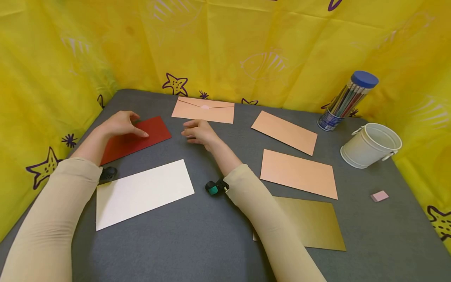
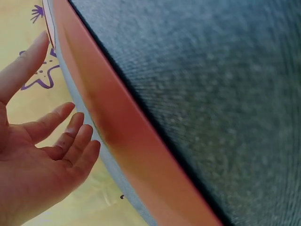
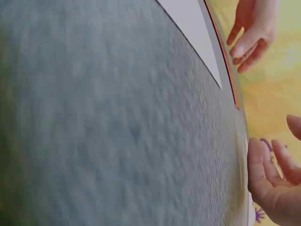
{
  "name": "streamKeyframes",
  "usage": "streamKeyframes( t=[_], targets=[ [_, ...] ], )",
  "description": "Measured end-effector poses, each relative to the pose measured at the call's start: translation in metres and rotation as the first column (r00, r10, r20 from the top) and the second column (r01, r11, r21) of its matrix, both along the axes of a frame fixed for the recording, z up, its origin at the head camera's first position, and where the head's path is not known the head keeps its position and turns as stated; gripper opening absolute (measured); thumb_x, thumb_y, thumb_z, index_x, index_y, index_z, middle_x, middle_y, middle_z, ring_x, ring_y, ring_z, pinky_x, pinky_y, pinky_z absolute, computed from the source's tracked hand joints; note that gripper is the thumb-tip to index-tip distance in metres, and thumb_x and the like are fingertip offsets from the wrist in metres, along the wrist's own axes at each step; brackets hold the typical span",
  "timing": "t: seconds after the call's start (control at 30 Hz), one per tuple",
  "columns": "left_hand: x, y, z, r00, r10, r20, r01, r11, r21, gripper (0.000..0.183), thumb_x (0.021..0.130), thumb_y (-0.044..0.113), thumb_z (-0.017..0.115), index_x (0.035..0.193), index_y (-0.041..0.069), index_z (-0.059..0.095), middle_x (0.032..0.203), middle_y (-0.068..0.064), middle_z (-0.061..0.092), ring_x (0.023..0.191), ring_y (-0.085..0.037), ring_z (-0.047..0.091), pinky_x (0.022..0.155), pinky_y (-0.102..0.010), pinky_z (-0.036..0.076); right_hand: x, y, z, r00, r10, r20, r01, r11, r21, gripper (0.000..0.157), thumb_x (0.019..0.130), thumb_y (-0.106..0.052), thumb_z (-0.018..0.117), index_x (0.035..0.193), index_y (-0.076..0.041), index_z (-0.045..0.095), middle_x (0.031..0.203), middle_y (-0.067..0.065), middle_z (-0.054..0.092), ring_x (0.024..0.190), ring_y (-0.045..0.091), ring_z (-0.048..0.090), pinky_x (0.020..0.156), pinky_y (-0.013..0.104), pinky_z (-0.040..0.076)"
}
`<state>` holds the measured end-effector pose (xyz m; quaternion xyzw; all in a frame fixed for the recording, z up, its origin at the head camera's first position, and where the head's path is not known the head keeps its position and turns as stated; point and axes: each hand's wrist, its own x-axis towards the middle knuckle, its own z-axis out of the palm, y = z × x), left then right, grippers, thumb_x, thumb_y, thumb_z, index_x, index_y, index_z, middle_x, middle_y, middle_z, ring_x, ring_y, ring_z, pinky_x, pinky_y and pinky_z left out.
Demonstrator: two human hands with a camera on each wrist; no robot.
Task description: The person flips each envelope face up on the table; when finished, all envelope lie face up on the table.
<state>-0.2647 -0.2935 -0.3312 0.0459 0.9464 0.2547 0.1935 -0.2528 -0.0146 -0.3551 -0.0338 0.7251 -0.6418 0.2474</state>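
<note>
A red envelope (image 1: 155, 129) lies at the table's left, partly covered by my left hand (image 1: 121, 124). In the left wrist view that hand's fingers (image 2: 84, 141) are apart and loosely bent, with nothing between them, beside the red envelope (image 2: 122, 136). My right hand (image 1: 201, 134) hovers right of the red envelope, just below a peach envelope (image 1: 218, 113) with a flap and a pale round seal. Its fingers (image 3: 256, 160) are relaxed and hold nothing. A white envelope (image 1: 148, 192) lies nearer me, below the red one.
On the right lie two peach envelopes (image 1: 285, 131) and a gold envelope (image 1: 310, 223), partly behind my right sleeve. A pencil tub (image 1: 329, 119), a white bucket (image 1: 363, 149) and a pink eraser (image 1: 379, 196) stand farther right. Yellow cloth (image 1: 225, 47) borders the table.
</note>
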Motion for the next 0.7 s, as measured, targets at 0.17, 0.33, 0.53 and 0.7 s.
streamKeyframes(
  t=[0.17, 0.33, 0.53, 0.7],
  targets=[
    [0.001, -0.002, -0.002, 1.0, -0.006, -0.017, 0.005, 0.997, -0.078, 0.088, 0.084, 0.039, 0.075, 0.141, -0.014, 0.035, 0.14, -0.039, 0.033, 0.129, -0.054, 0.025, 0.105, -0.066, 0.032, 0.004, -0.009, -0.002, 0.999, 0.034, 0.005, -0.034, 0.999, 0.014, 0.045, 0.094, -0.005, 0.061, 0.138, 0.002, 0.052, 0.139, 0.018, 0.057, 0.108, 0.025, 0.061, 0.103, 0.039, 0.054],
    [0.001, -0.004, -0.003, 1.0, -0.005, -0.004, 0.004, 0.994, -0.111, 0.09, 0.081, 0.041, 0.078, 0.137, -0.015, 0.036, 0.137, -0.042, 0.028, 0.128, -0.059, 0.019, 0.101, -0.066, 0.029, 0.004, -0.012, -0.004, 0.999, 0.046, 0.011, -0.047, 0.998, 0.029, 0.045, 0.094, -0.005, 0.062, 0.138, 0.001, 0.053, 0.138, 0.017, 0.058, 0.115, 0.026, 0.062, 0.103, 0.038, 0.054],
    [0.0, -0.004, -0.005, 1.0, 0.017, -0.012, -0.018, 0.991, -0.13, 0.085, 0.08, 0.042, 0.079, 0.129, -0.014, 0.038, 0.129, -0.04, 0.031, 0.12, -0.058, 0.022, 0.093, -0.063, 0.034, 0.005, -0.012, -0.003, 0.999, 0.043, 0.006, -0.043, 0.999, 0.029, 0.045, 0.094, -0.005, 0.063, 0.137, 0.001, 0.053, 0.138, 0.017, 0.059, 0.112, 0.025, 0.063, 0.102, 0.039, 0.055],
    [0.0, -0.001, -0.005, 0.999, 0.035, -0.017, -0.037, 0.993, -0.113, 0.086, 0.081, 0.039, 0.078, 0.13, -0.015, 0.033, 0.126, -0.039, 0.031, 0.12, -0.057, 0.023, 0.094, -0.062, 0.034, 0.006, -0.012, -0.004, 0.999, 0.037, -0.007, -0.037, 0.999, 0.024, 0.044, 0.094, -0.005, 0.063, 0.136, 0.002, 0.054, 0.137, 0.018, 0.059, 0.113, 0.026, 0.064, 0.1, 0.039, 0.056]
  ],
)
